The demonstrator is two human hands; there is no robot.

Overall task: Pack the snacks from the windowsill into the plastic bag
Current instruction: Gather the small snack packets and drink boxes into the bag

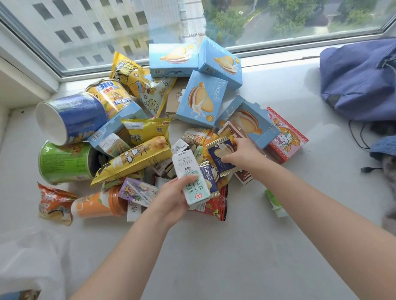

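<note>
Snacks (pixel 147 138) lie in a loose heap on the smooth, pale windowsill (pixel 241 249), close under the window glass (pixel 121 29). At the near edge of the heap the left hand (pixel 171 198) grips a small rectangular milk carton (pixel 189 177), white and pale green with a folded top, its fingers curled round the lower end. Just beyond it the right hand (pixel 242 152) pinches a dark blue foil packet (pixel 222 153) with crimped, gold-edged ends, thumb and fingertips closed on its right side. The packet still rests among other wrappers.

Around them sit glossy crinkled bags, among them a long yellow bag (pixel 134 158), and two cardboard tubs on their sides, one blue tub (pixel 74 116) and one green tub (pixel 65 161). A tipped orange cup (pixel 98 205) lies nearer the left. Flat light-blue boxes (pixel 202 98) printed with sandwich biscuits are stacked toward the glass, and a pink box (pixel 286 135) lies at the right edge.

The plastic bag (pixel 28 268), thin, translucent and rumpled, lies at the lower left, well apart from the heap. Soft blue-violet cloth (pixel 365 76) is bunched at the far right of the sill.
</note>
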